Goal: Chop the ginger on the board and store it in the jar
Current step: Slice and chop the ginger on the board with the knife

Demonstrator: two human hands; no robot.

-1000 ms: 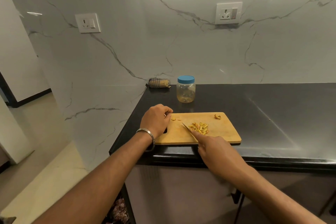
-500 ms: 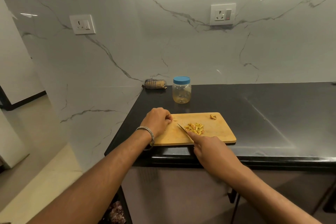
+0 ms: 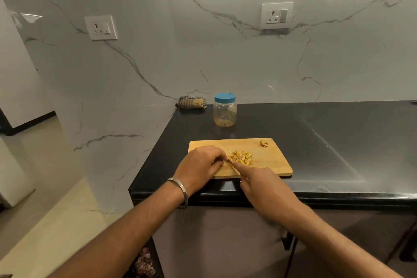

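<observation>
A wooden cutting board point(image 3: 268, 165) lies at the front of the black counter. On its middle sits a small pile of chopped ginger point(image 3: 242, 157), and one loose ginger scrap point(image 3: 264, 143) lies near the far right corner. My left hand point(image 3: 200, 165) rests curled on the board's left part, fingertips pinching ginger slices beside the blade. My right hand point(image 3: 261, 184) grips a knife point(image 3: 230, 161), forefinger stretched along the blade; only a short bit of blade shows, just left of the pile. Behind the board stands a clear plastic jar point(image 3: 225, 113) with its blue lid on.
A rolled checked cloth point(image 3: 191, 102) lies against the wall at the counter's back left corner. The counter point(image 3: 338, 142) ends just left of the board, with floor beyond. Two wall sockets point(image 3: 277, 16) sit on the marble backsplash.
My left hand slid right along the board, covering the loose slices and closing up to the knife. The knife tip stays at the left of the chopped pile.
</observation>
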